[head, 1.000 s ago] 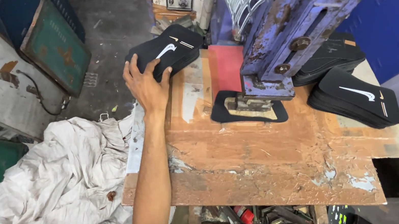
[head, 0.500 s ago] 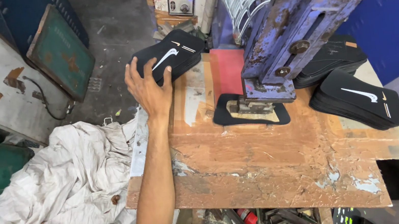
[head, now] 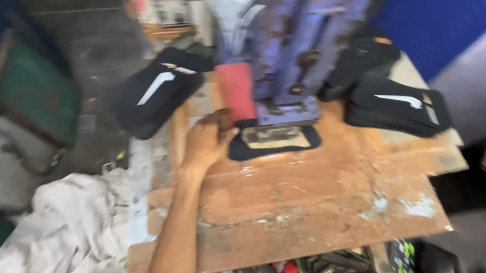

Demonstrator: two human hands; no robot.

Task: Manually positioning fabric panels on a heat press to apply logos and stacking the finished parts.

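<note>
Reaching across the worn wooden surface (head: 303, 210) with the left hand (head: 206, 141), fingers (head: 221, 120) lying loosely together and fairly flat — tips resting at the left edge of the black sole-shaped piece (head: 273, 140), or just short of it; motion blur making actual contact impossible to tell. Not gripping anything. Lying flat under the near foot of the purple press (head: 301, 54), that black piece, with a pale panel at its middle. Standing just left of the press, right above the fingertips, a red pad (head: 236, 90).

Sitting far left of the hand, at the surface's far-left corner and partly overhanging it, a stack of black pieces with a white curved mark (head: 153, 92) — apart from the fingers. Piled at the right side of the surface, beside the press, another black stack (head: 398, 103) with the same white mark. Lying crumpled at near left, below the forearm, a white cloth (head: 53, 261). Not showing anywhere, the right hand.
</note>
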